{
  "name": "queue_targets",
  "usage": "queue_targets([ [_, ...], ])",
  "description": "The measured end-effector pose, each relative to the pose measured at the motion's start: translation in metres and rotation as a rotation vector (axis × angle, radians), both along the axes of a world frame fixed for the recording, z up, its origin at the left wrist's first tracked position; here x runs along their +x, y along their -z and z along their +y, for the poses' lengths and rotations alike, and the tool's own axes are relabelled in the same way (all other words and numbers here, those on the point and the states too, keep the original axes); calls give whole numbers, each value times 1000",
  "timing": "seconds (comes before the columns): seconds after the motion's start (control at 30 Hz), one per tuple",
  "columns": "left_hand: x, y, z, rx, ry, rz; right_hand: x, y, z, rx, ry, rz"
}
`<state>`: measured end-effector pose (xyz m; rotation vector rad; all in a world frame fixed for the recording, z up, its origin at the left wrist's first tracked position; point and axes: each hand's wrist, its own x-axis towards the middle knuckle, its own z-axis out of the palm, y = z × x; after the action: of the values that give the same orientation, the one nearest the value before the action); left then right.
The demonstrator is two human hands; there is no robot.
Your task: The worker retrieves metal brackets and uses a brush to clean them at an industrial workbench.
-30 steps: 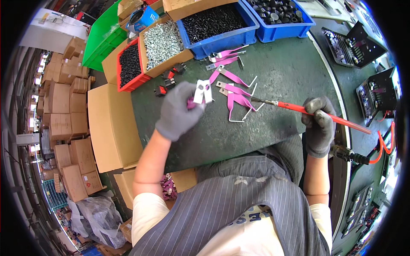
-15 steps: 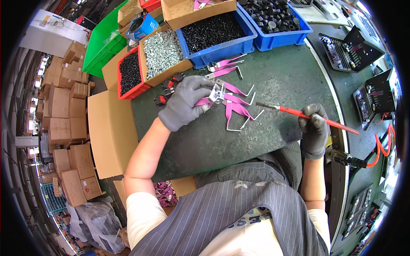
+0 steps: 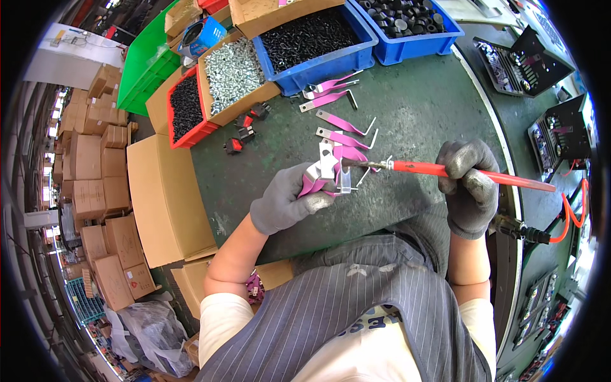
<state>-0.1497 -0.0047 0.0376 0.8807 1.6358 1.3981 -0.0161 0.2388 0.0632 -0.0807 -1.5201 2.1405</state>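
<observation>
My left hand (image 3: pixel 285 198), in a grey glove, is closed on a small silver metal bracket (image 3: pixel 327 159) with pink-coated metal strips showing under it. Between the gloved fingers of my right hand (image 3: pixel 470 186) is a slim brush (image 3: pixel 420 168) with a long red handle. Its dark tip meets the bracket's right side; the exact contact is too small to make out. Several pink strips with bent silver ends, among them a flat strip (image 3: pixel 340 122), lie on the green table just beyond the bracket. Two more lie farther back, near the blue bin.
Black rocker switches (image 3: pixel 245 134) with red parts lie left of the strips. Along the back stand a red bin (image 3: pixel 202 132) of black screws, a carton (image 3: pixel 245 100) of silver screws and blue bins (image 3: pixel 331 68) of black parts. Open black cases (image 3: pixel 506 76) stand at right.
My left hand has moved nearer with the bracket and turned it. My right hand has shifted slightly right, and the brush tip now reaches the bracket.
</observation>
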Motion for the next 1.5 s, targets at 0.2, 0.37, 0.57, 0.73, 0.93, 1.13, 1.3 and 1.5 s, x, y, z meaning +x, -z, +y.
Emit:
queue_targets([
  [0.2,6,-8,-3,111,-20,193,4,-9,-2,68,-15,-28],
  [0.37,5,-13,-6,134,8,268,13,-7,2,44,29,43],
  [0.57,9,-17,-4,109,15,253,14,-12,-4,175,27,12],
  [0.73,7,-15,0,106,23,249,18,-10,-3,68,80,6],
  [0.93,-3,-10,28,-99,-301,321,21,20,18,16,180,-282],
  [1.13,-52,16,69,-319,-122,1101,29,53,27,-121,332,-310],
  [1.3,-63,19,86,-573,26,1176,30,74,35,-178,238,-325],
  [1.5,-61,19,68,-206,-138,1190,22,76,37,-253,230,-257],
])
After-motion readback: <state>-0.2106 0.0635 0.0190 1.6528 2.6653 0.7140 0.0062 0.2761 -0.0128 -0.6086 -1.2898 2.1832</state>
